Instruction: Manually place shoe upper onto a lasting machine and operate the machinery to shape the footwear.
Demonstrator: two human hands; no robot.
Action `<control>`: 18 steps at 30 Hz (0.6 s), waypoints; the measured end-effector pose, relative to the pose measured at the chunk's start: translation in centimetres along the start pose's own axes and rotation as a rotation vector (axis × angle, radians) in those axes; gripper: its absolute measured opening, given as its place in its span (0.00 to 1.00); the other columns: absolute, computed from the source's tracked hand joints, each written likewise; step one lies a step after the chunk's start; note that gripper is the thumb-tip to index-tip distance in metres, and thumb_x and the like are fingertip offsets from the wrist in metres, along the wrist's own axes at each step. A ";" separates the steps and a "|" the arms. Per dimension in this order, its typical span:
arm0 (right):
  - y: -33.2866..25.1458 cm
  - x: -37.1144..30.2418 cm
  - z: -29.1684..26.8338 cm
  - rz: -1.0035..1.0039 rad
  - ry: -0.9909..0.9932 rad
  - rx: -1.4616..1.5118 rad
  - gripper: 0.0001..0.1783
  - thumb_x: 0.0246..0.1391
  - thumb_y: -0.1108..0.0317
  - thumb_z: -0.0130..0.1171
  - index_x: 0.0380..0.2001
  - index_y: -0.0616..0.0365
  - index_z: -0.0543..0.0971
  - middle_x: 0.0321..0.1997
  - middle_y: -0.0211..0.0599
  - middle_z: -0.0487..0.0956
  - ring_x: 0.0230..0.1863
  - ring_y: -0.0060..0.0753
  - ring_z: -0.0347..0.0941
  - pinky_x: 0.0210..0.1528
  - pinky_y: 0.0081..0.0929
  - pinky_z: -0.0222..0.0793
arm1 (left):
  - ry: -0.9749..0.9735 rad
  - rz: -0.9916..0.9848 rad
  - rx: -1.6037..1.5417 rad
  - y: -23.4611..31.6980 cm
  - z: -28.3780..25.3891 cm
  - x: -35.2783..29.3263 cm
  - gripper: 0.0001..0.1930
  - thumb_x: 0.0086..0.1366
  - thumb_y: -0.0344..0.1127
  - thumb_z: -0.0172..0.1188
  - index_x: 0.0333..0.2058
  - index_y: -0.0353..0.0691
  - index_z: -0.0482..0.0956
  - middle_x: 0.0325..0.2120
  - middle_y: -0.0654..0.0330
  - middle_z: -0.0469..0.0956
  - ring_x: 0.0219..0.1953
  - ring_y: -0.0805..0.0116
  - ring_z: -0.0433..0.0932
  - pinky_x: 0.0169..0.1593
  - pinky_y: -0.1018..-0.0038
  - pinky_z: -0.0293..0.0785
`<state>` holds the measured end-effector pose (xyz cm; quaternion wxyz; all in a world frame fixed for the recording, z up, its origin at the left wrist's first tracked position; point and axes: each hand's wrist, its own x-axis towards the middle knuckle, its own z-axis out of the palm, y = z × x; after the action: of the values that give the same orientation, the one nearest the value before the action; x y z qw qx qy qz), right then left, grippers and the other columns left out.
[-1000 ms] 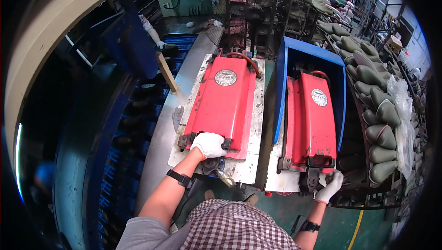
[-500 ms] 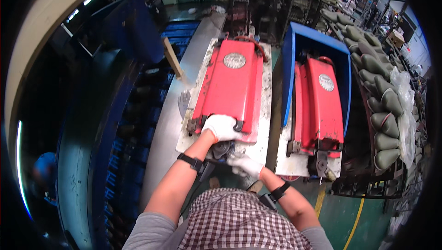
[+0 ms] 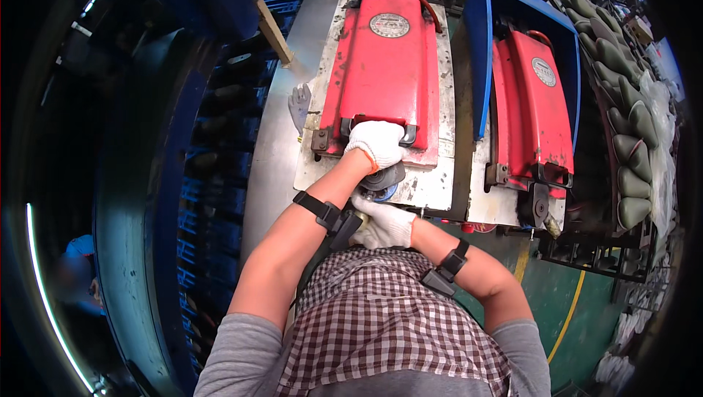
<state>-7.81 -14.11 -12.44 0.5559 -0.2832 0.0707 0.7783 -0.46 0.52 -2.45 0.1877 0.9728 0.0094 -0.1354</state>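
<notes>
1. left hand [image 3: 376, 143], in a white knit glove: the fingers appear bent over the middle of the black handle [image 3: 409, 136] at the near end of the red machine cover [image 3: 382, 75], with little gap visible; the fingertips themselves are hidden.
2. right hand [image 3: 387, 226], likewise gloved: near the front edge of the white base plate [image 3: 438, 186], below the black round fitting [image 3: 388, 176]; the fingers are partly bent, and whether they hold anything cannot be told.
3. position: the cover lies lengthwise on the base plate, directly ahead of the person; to its right, a second red cover [image 3: 529, 97] sits within a blue housing [image 3: 480, 53].
4. handling (judged): the cover looks rigid, fairly heavy and not fragile; its smooth painted faces may slip under knit fabric.
5. place of hold (judged): the handle offers the surest grip, preferably at its middle; the bare sides give less purchase.
</notes>
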 end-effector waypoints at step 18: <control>-15.2 -1.6 3.5 -0.956 1.369 -1.500 0.41 0.55 0.50 0.69 0.68 0.59 0.71 0.64 0.57 0.74 0.67 0.56 0.69 0.70 0.44 0.65 | 1.143 0.585 0.227 0.7 -18.7 -3.1 0.32 0.51 0.39 0.74 0.57 0.44 0.81 0.53 0.53 0.81 0.57 0.50 0.76 0.66 0.51 0.64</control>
<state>5.07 -8.29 -5.58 0.3304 -0.9124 -0.2414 0.0110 1.51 6.90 15.32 0.0782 0.8678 -0.1718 0.4597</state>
